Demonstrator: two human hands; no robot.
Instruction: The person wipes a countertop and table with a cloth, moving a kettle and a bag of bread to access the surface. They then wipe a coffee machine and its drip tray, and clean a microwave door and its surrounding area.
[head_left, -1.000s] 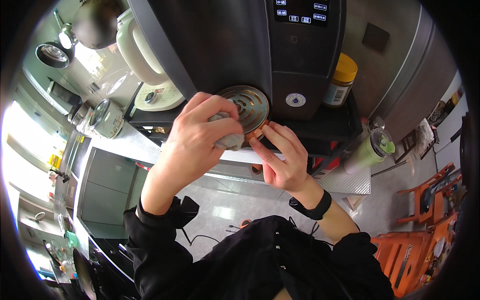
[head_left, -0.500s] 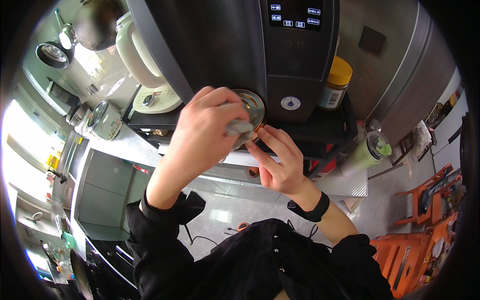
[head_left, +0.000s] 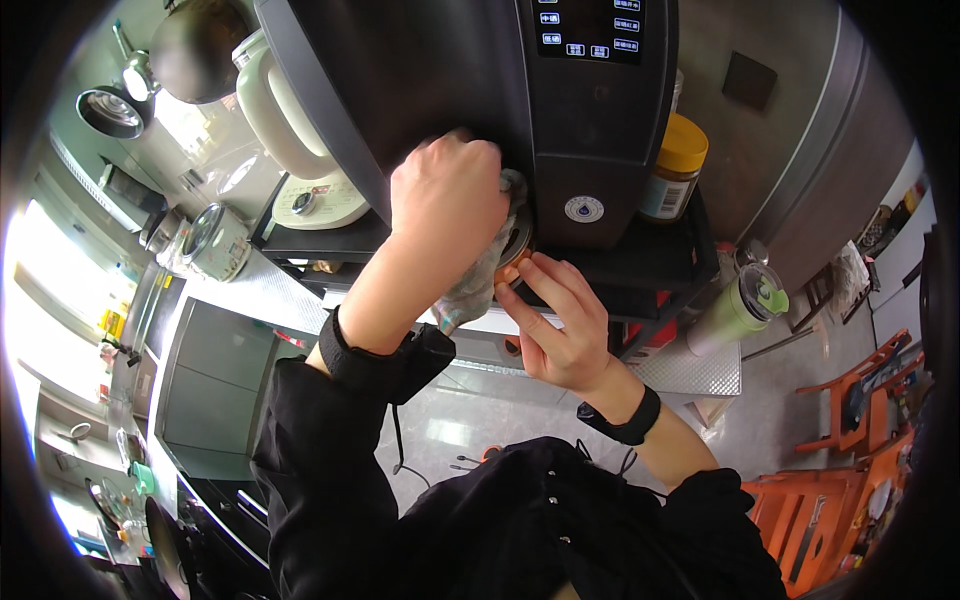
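My left hand (head_left: 450,195) is closed round a damp-looking grey cloth (head_left: 472,288). It reaches into the recess of a tall black water dispenser (head_left: 590,150), and part of the cloth hangs below the wrist. My right hand (head_left: 560,325) grips the near edge of a round drip tray (head_left: 516,246) with thumb and fingertips. The tray has a copper-coloured rim; its slotted metal top is mostly covered by the cloth and my left hand. The fingers of my left hand are turned away, so their tips are hidden.
A cream electric kettle (head_left: 275,110) stands on its base left of the dispenser. To the right are a jar with a yellow lid (head_left: 680,165) and a green tumbler (head_left: 735,310). The black shelf (head_left: 630,268) carries the dispenser. Orange chairs (head_left: 810,520) stand at lower right.
My left hand has moved up and farther into the dispenser's recess, and more of the cloth now hangs below it. My right hand has stayed at the tray's edge.
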